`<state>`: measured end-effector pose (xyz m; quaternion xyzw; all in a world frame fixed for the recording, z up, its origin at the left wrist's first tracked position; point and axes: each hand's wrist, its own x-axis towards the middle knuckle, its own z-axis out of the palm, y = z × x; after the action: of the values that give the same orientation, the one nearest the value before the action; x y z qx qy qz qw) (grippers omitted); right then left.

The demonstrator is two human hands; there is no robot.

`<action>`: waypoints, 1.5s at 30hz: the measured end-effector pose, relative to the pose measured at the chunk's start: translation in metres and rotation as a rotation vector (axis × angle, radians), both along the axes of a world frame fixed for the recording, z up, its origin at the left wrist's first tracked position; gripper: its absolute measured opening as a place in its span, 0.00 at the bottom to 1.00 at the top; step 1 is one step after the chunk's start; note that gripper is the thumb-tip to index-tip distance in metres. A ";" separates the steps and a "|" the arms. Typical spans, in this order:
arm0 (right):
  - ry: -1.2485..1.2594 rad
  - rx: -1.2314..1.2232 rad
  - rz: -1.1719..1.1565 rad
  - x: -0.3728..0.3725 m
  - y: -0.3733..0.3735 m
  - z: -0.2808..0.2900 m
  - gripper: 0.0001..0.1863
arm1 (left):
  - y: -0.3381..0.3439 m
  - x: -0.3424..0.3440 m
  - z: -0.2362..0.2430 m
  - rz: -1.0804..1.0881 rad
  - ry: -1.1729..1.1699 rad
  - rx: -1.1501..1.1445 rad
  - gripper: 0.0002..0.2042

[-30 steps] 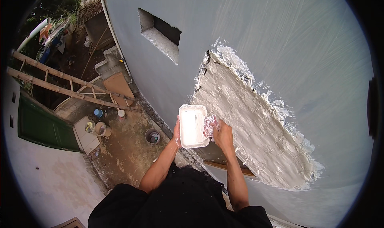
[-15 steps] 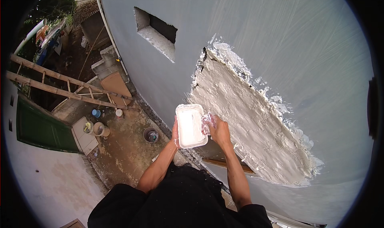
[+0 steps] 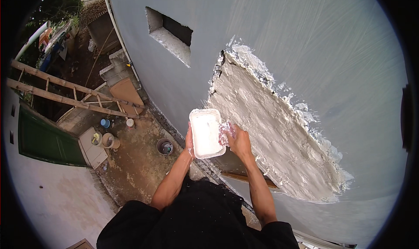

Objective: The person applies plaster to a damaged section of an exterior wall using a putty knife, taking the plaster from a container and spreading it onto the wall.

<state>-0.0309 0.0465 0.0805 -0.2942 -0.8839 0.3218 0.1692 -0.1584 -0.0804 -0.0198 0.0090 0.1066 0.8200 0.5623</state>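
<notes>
My left hand [image 3: 189, 140] grips the left side of a white rectangular tub [image 3: 223, 150], its fingers mostly hidden behind the wall. Bright white plaster [image 3: 206, 133] lies inside. At the tub's right rim, my right hand [image 3: 239, 140] is closed, with fingers smeared white. Something reddish and plaster-caked shows at its fingertips, too unclear to name. Beyond the tub, a large slanting patch of rough, wet-looking plaster [image 3: 270, 127] covers part of the grey wall [image 3: 331, 44]. Ragged white smears and dark gaps edge this patch, mostly along its upper side.
A rectangular opening [image 3: 176, 30] pierces the wall above left. Down on the stained ground [image 3: 135, 161] stand a grey bucket [image 3: 165, 147], a tan bucket [image 3: 114, 141] and a blue pail [image 3: 105, 123]. A bamboo ladder [image 3: 65, 88] leans at left, near a green door [image 3: 48, 137].
The tub has shifted slightly up and to the left with my left hand. My right hand has moved up a little, staying by the rim. The plaster patch looks the same.
</notes>
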 end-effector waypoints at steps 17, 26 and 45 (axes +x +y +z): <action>0.120 0.052 -0.054 -0.006 0.008 -0.024 0.10 | 0.000 0.014 0.018 0.015 0.036 -0.107 0.36; 0.089 -0.004 0.070 0.002 0.018 -0.003 0.11 | 0.003 0.007 0.019 -0.028 -0.005 0.029 0.37; 0.051 0.111 0.023 -0.003 0.014 -0.007 0.11 | 0.012 0.019 0.024 -0.056 0.101 0.016 0.35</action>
<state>-0.0337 0.0609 0.0736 -0.2657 -0.8992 0.2814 0.2039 -0.1390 -0.0681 0.0039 0.0578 0.1278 0.8034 0.5787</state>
